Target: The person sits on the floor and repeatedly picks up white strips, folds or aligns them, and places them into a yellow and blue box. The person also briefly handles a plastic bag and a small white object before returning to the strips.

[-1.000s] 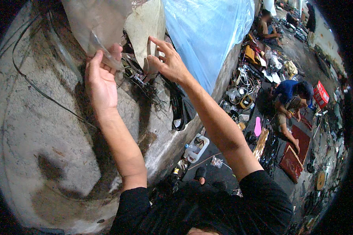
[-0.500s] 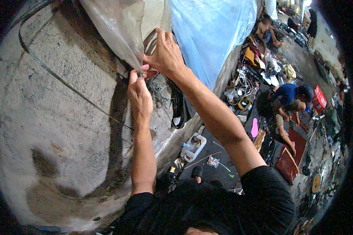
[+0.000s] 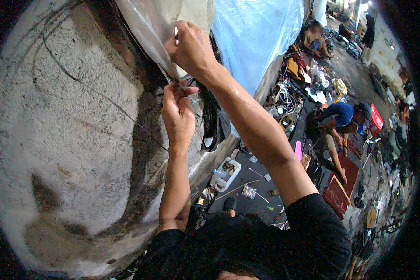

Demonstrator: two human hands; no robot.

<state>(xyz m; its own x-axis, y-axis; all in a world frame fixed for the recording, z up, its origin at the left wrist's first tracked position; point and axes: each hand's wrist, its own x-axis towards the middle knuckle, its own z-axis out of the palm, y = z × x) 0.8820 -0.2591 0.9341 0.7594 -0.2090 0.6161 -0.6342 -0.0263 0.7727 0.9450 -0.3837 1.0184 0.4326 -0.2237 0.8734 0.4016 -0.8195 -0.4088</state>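
Left hand (image 3: 178, 116) sits half-curled at the low tip of the clear plastic sheet (image 3: 150, 27), upper middle of the frame; right hand (image 3: 194, 50) bends just above. Whether either pinches it, I can't tell; gentle pulling seems wisest.

Person's bare arms reach up past a rough, stained grey surface (image 3: 79, 116). Right hand (image 3: 193, 51), fingers curled, at the edge of a translucent plastic sheet (image 3: 149, 25). Left hand (image 3: 179, 116) just below, near the sheet's narrowed lower end; exact grip unclear. Blue sheeting (image 3: 256, 44) to the right. Beyond it, a co-worker (image 3: 338, 113) bends forward near a red box (image 3: 376, 119).
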